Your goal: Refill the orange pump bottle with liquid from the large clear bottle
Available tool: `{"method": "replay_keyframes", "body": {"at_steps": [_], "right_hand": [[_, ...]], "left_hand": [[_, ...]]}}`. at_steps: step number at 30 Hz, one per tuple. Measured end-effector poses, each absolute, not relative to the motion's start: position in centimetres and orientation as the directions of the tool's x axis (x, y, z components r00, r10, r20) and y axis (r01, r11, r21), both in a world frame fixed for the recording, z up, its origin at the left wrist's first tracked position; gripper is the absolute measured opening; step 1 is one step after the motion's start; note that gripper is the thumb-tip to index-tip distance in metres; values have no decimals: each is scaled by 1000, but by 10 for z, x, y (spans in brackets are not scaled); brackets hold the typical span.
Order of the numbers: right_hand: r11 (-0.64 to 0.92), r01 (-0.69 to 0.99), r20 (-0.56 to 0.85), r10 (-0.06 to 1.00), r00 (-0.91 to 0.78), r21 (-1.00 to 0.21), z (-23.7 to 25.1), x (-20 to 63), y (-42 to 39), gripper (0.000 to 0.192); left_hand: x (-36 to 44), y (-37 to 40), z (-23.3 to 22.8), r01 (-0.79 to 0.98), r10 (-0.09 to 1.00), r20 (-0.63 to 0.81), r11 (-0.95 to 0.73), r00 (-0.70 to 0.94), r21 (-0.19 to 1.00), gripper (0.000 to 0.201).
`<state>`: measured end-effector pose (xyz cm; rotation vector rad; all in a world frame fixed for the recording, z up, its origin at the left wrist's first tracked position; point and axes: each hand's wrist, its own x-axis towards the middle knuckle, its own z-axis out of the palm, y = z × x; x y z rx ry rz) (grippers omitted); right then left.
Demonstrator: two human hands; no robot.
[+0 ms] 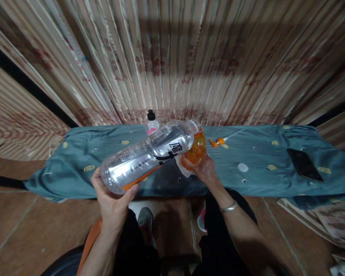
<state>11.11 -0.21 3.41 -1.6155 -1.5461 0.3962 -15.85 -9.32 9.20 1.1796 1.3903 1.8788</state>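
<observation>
Large clear bottle (145, 159): tilted, mouth at the top of the orange bottle (198, 147); contact cannot be confirmed. Left hand (112, 201) grips the large bottle's base; right hand (203, 168) is wrapped around the orange bottle. White cloth (186, 170): beside the right hand's fingers. Small bottle (152, 125): beyond the large bottle. Right of the right hand, on the table (258, 147): orange pump top (219, 142), white disc (242, 167), and, farthest out, phone (304, 165).

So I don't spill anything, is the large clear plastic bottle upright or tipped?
Tipped: the clear bottle slants, its base in the left hand, its neck at the top of the translucent orange bottle.
</observation>
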Motion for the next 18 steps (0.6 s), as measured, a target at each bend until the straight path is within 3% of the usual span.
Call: {"method": "replay_keyframes", "body": {"at_steps": [14, 18], "right_hand": [[83, 662, 292, 933, 211, -745, 37, 111, -3, 68], [86, 652, 286, 936, 207, -753, 36, 111, -4, 64]], "left_hand": [[-159, -91, 89, 66, 801, 289, -300, -524, 952, 92], [-160, -92, 85, 147, 801, 340, -308, -492, 940, 91]]}}
